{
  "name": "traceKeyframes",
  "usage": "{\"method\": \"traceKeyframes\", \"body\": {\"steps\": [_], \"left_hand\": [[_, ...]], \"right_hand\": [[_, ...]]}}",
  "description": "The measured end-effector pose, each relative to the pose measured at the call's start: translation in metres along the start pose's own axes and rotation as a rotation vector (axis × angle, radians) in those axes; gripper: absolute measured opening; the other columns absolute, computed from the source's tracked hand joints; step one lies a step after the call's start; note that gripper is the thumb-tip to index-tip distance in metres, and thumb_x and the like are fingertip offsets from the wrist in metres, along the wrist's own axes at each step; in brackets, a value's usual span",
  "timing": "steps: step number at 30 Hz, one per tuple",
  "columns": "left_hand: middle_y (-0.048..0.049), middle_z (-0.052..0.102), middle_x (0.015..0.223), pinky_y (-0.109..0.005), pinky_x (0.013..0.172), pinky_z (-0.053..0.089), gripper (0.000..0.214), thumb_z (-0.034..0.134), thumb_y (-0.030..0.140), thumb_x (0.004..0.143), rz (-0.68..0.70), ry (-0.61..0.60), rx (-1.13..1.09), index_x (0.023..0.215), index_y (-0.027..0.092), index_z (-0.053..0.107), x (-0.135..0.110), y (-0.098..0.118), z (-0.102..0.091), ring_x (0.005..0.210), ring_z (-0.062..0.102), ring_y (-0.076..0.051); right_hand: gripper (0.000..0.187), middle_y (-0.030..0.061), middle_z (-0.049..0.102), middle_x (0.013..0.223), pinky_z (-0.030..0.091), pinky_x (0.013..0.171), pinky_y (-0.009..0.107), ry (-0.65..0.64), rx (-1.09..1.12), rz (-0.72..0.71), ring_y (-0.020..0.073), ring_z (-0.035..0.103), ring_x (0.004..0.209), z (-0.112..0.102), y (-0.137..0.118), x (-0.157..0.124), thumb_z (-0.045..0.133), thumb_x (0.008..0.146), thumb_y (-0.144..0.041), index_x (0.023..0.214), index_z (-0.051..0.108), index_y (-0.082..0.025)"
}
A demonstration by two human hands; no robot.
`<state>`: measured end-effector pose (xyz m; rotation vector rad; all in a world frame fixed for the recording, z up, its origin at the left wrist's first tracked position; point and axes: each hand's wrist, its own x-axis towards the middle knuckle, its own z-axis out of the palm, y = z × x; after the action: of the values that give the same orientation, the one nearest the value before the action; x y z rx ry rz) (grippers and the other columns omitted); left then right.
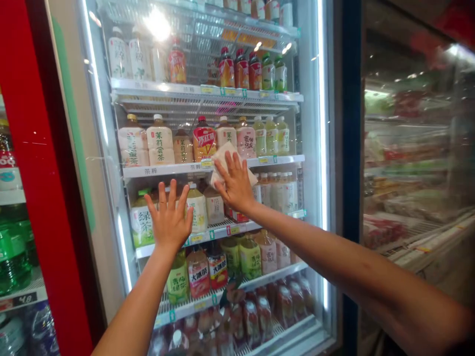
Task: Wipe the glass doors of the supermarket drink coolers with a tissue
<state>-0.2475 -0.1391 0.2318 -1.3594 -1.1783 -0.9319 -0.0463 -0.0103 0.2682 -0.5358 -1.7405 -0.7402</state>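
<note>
My left hand (169,217) lies flat with fingers spread against the glass door (304,207) of a drinks fridge, at the height of the third shelf. My right hand (234,184) is higher and to the right, fingers stretched out, pressing a pale folded cloth (222,154) flat onto the same glass. The cloth sticks out above my fingers. Behind the glass stand rows of tea and juice bottles (159,143) on several white wire shelves (166,169).
A red fridge frame (40,188) stands at the left with green bottles (13,252) beyond it. A dark blue post (351,173) edges the door on the right. Farther right is a blurred open chiller (415,198) with packaged goods.
</note>
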Motion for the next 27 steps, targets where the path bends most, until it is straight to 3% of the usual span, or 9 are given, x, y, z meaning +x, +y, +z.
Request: {"method": "traceKeyframes", "body": {"steps": [3, 5, 11, 13, 17, 19, 23, 25, 27], "left_hand": [[-0.0045, 0.012, 0.172, -0.069, 0.126, -0.006, 0.073, 0.054, 0.036, 0.098, -0.054, -0.046, 0.004, 0.162, 0.034, 0.019, -0.025, 0.011, -0.002, 0.16, 0.001, -0.031], [-0.0056, 0.012, 0.172, -0.068, 0.127, -0.004, 0.075, 0.054, 0.036, 0.098, -0.063, -0.084, 0.025, 0.163, 0.032, 0.017, -0.044, 0.019, -0.004, 0.16, -0.001, -0.031], [-0.008, 0.018, 0.171, -0.069, 0.127, 0.001, 0.073, 0.054, 0.034, 0.098, -0.119, -0.123, 0.106, 0.163, 0.03, 0.02, -0.085, 0.042, -0.003, 0.161, 0.001, -0.031], [-0.0086, 0.018, 0.171, -0.07, 0.126, 0.001, 0.074, 0.055, 0.033, 0.097, -0.159, -0.133, 0.107, 0.163, 0.029, 0.021, -0.1, 0.049, -0.001, 0.161, 0.002, -0.033], [-0.0089, 0.017, 0.171, -0.068, 0.128, 0.0, 0.077, 0.057, 0.03, 0.095, -0.19, -0.16, 0.113, 0.163, 0.03, 0.02, -0.141, 0.062, 0.003, 0.16, 0.004, -0.032], [-0.0078, 0.017, 0.171, -0.065, 0.129, -0.001, 0.078, 0.057, 0.029, 0.095, -0.188, -0.16, 0.117, 0.163, 0.031, 0.02, -0.16, 0.065, 0.006, 0.16, 0.004, -0.03], [-0.0064, 0.014, 0.171, -0.062, 0.13, -0.004, 0.079, 0.058, 0.027, 0.094, -0.186, -0.15, 0.142, 0.163, 0.031, 0.02, -0.178, 0.067, 0.011, 0.161, 0.003, -0.029], [-0.0063, 0.012, 0.172, -0.063, 0.13, -0.003, 0.08, 0.058, 0.023, 0.094, -0.179, -0.15, 0.159, 0.163, 0.03, 0.02, -0.179, 0.067, 0.011, 0.161, 0.003, -0.03], [-0.0064, 0.012, 0.172, -0.064, 0.13, -0.001, 0.081, 0.058, 0.02, 0.093, -0.165, -0.149, 0.174, 0.163, 0.03, 0.019, -0.179, 0.065, 0.011, 0.161, 0.003, -0.03]], "right_hand": [[0.077, 0.0044, -0.002, 0.174, 0.012, 0.128, 0.064, -0.111, 0.052, -0.143, 0.0312, -0.003, 0.161, 0.003, -0.034, -0.082, 0.045, 0.104, -0.042, 0.166, -0.001, -0.031], [0.078, 0.0041, 0.001, 0.174, 0.013, 0.129, 0.062, -0.164, 0.091, -0.2, 0.0301, -0.001, 0.161, 0.004, -0.048, -0.117, 0.047, 0.103, -0.038, 0.166, 0.002, -0.03], [0.074, 0.0038, 0.0, 0.174, 0.011, 0.127, 0.068, 0.014, 0.135, 0.215, 0.0314, 0.001, 0.161, 0.013, -0.055, -0.103, 0.044, 0.104, -0.031, 0.166, 0.003, -0.033], [0.075, 0.0054, 0.004, 0.173, 0.012, 0.126, 0.07, -0.018, 0.164, 0.25, 0.0332, 0.004, 0.161, 0.019, -0.071, -0.136, 0.045, 0.102, -0.028, 0.166, 0.007, -0.032], [0.076, 0.0007, 0.014, 0.172, 0.011, 0.13, 0.064, -0.11, 0.208, 0.044, 0.0275, 0.006, 0.161, 0.028, -0.108, -0.222, 0.045, 0.096, -0.021, 0.165, 0.015, -0.033], [0.075, 0.003, 0.011, 0.173, 0.012, 0.128, 0.066, -0.09, 0.193, 0.139, 0.0291, 0.004, 0.161, 0.027, -0.108, -0.215, 0.043, 0.098, -0.018, 0.166, 0.015, -0.031], [0.074, 0.0058, 0.004, 0.174, 0.015, 0.124, 0.073, -0.014, 0.175, 0.348, 0.0337, 0.002, 0.161, 0.02, -0.084, -0.146, 0.041, 0.102, -0.02, 0.166, 0.007, -0.032], [0.075, 0.005, 0.004, 0.174, 0.012, 0.126, 0.071, -0.004, 0.172, 0.294, 0.0328, 0.002, 0.161, 0.02, -0.082, -0.149, 0.042, 0.101, -0.02, 0.166, 0.008, -0.032], [0.075, 0.0039, 0.004, 0.174, 0.007, 0.129, 0.065, -0.027, 0.171, 0.17, 0.03, 0.002, 0.161, 0.022, -0.092, -0.186, 0.044, 0.099, -0.018, 0.166, 0.012, -0.03]]}}
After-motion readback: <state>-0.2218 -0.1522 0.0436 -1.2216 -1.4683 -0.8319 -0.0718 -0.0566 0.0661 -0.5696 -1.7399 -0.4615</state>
